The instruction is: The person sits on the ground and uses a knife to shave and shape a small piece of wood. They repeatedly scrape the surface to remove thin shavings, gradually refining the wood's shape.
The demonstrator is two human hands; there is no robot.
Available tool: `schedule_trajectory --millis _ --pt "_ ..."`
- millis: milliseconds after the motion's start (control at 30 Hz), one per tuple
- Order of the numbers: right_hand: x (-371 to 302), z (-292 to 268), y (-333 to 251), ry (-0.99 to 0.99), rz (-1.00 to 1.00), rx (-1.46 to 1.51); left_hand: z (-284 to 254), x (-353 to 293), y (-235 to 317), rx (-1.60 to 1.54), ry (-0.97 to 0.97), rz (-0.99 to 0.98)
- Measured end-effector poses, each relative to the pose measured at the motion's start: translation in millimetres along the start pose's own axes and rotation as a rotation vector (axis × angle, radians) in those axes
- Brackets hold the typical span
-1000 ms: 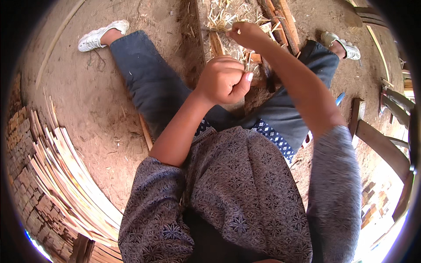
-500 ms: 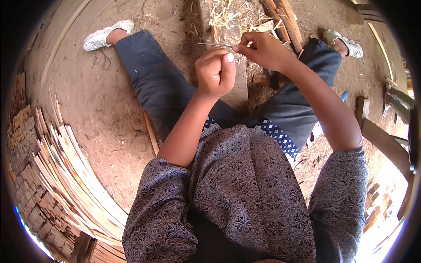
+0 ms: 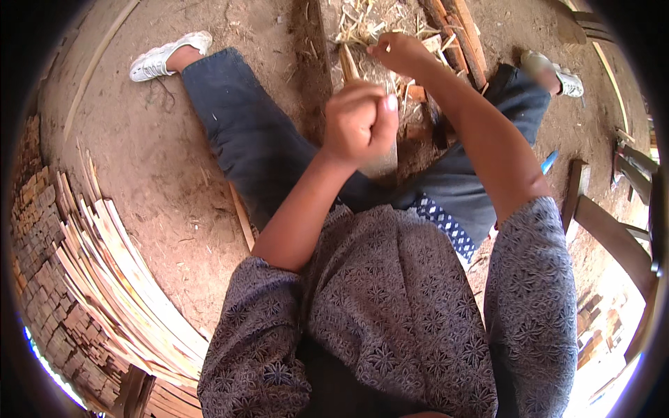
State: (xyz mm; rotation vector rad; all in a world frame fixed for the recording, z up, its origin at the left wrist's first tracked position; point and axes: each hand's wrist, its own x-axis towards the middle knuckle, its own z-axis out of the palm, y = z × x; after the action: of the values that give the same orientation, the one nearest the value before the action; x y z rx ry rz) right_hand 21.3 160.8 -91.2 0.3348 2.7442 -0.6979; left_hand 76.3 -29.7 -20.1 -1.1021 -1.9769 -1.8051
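My left hand [image 3: 361, 124] is closed in a fist, its thumb lying along the top, above a low plank [image 3: 385, 164] between my spread legs. Whatever it may hold is hidden inside the fingers. A light pointed piece of wood [image 3: 349, 64] shows just beyond the fist; I cannot tell whether the two touch. Farther off and to the right, my right hand [image 3: 404, 56] has its thumb and fingertips pinched together over the shavings. What is in that pinch does not show clearly.
Pale wood shavings [image 3: 359, 26] cover the far end of the plank. Reddish-brown wood pieces [image 3: 463, 35] lie to their right. Long wooden strips [image 3: 122, 272] and stacked wood [image 3: 45, 223] fill the left side. A blue object [image 3: 549, 161] and dark wooden framing [image 3: 613, 233] are at right.
My right hand has moved away from the left one, farther out. The thin pointed blade-like piece it pinched above my left fist no longer shows. My left fist has shifted slightly nearer and right.
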Motion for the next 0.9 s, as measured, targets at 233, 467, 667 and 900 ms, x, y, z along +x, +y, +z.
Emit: schedule_trajectory --millis 233,467,667,900 --pt "-28.8 -24.0 -2.2 -0.203 0.097 0.326 -10.2 -10.6 -6.0 -0.057 -0.148 0.038" --pt "-100.3 -61.9 -16.7 -0.166 -0.137 0.249 -17.9 2.3 -15.7 -0.101 -0.265 0.072" --pt "-75.1 -50.9 -12.7 -0.080 -0.182 0.186 -8.6 3.7 -8.6 -0.108 -0.236 0.050" --pt "-17.9 4.4 13.2 0.025 -0.090 0.094 -3.0 -0.2 -4.4 -0.130 -0.220 0.064"
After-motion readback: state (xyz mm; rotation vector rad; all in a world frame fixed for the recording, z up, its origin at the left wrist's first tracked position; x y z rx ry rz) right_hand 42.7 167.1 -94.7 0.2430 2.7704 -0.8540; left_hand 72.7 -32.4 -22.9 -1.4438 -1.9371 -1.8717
